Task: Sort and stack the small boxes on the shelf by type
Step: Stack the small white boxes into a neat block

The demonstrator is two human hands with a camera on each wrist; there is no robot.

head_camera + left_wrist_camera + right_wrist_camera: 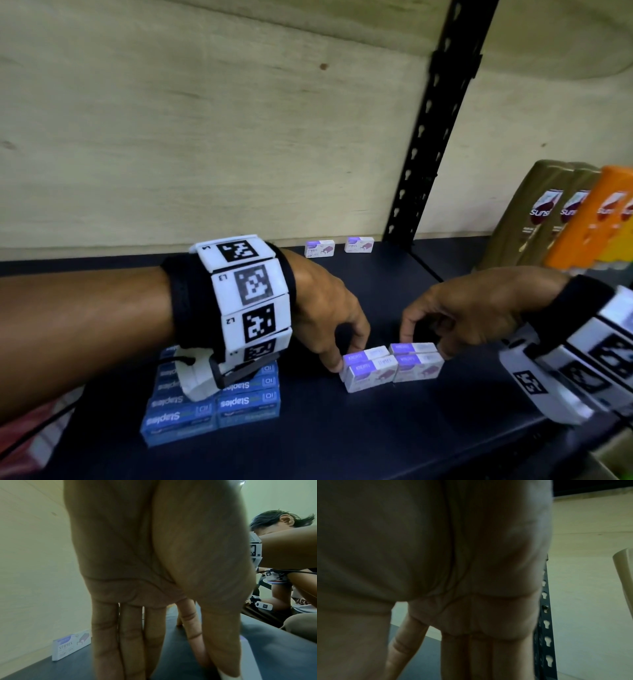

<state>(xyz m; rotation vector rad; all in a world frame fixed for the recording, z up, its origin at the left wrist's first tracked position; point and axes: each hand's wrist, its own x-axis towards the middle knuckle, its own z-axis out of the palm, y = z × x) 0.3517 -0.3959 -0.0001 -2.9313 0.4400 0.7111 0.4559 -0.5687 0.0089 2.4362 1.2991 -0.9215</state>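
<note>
- Your left hand (pixel 325 308) reaches down to the left end of a cluster of white-and-purple staple boxes (pixel 390 365) near the middle of the dark shelf (pixel 308 445). Thumb and fingertips pinch the end of the left pair.
- Your right hand (pixel 472 311) comes in from the right – its curled fingers and thumb bracket the right pair of the same cluster, one at the back, one at the right end.
- The cluster looks like four boxes, two side by side with another row close behind. The pairs touch but sit slightly out of line.
- Below your left wrist stands a neat stack of blue staple boxes (pixel 212 407), several layers high – that type looks sorted.
- Two more white-and-purple boxes, the back left box (pixel 319 248) and the back right box (pixel 358 244), stand apart against the wall, well behind the cluster. They are probably still to be gathered.
- Shampoo bottles (pixel 561 219) stand at the far right.
</note>
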